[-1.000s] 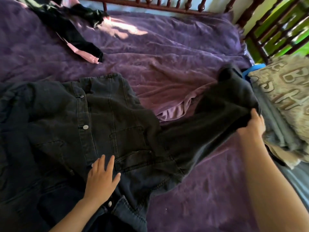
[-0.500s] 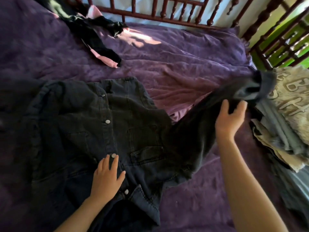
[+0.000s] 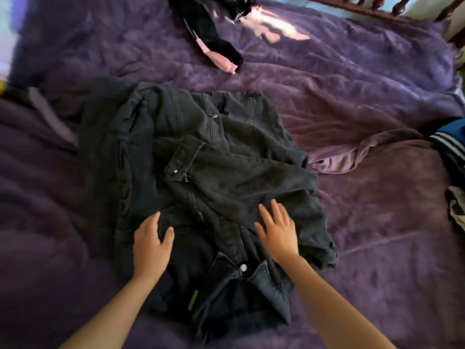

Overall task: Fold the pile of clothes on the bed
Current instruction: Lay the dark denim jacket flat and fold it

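Purple bedspread (image 3: 364,84), rumpled into shallow folds, fills the head view; a dark wooden bed rail (image 3: 352,7) crosses the far right corner, with a patch of sunlight on the cover just below it.

Black denim jacket (image 3: 191,137): lies front-up at the centre of the bed, collar (image 3: 266,275) nearest the person, one metal snap (image 3: 243,267) visible at the neck and a small green tag (image 3: 193,299) inside. One sleeve (image 3: 246,177) is laid diagonally across the chest, its buttoned cuff (image 3: 185,161) ending near the middle of the jacket.

Left hand (image 3: 151,245): rests palm-down on the jacket's left front, fingers loosely extended, thumb apart, gripping nothing.

Right hand (image 3: 278,233): lies flat on the folded sleeve near the shoulder, fingers straight and spread, holding nothing; its outline is slightly blurred.

Other clothing: a black garment with pink trim (image 3: 208,39) lies at the far side of the bed, well apart from the jacket. At the right edge, a navy piece with white stripes (image 3: 450,144) and, nearer the person, a pale garment (image 3: 456,210) are only partly in view.
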`<state>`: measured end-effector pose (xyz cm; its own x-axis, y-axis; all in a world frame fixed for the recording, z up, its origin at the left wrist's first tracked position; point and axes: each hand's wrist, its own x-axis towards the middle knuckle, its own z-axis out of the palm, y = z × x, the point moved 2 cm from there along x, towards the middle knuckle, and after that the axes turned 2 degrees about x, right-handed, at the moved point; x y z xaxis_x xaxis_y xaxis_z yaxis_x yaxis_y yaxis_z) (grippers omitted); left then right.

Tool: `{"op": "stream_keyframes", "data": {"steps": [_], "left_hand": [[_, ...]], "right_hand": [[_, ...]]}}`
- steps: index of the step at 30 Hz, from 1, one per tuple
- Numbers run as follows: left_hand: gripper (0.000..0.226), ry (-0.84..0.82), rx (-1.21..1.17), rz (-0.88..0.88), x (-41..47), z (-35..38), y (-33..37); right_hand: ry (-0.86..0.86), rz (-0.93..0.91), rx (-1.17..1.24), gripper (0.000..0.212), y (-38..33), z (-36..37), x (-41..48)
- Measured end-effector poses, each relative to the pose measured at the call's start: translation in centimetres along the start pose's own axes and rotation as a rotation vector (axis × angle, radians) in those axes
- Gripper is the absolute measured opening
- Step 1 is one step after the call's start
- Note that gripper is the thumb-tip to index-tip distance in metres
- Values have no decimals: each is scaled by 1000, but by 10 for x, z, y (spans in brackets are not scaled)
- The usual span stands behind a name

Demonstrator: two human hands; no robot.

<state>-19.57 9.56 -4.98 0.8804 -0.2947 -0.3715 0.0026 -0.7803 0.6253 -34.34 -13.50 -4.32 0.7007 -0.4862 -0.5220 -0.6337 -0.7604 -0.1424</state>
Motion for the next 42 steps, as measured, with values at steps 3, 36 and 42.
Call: {"op": "stream_keyframes", "data": {"steps": [3,36,42], "left_hand": [[50,268,73,-71,13,-24,-2],[62,-363,-642,-296,127,-132,-108],[78,-394,-794,-270,126,-140,-98]], "right_hand": [[-217,147,-1,67,15,15,1],[123,284,1142,99,-360,-124,238],[255,317,1361,42,-381,-132,230]]}}
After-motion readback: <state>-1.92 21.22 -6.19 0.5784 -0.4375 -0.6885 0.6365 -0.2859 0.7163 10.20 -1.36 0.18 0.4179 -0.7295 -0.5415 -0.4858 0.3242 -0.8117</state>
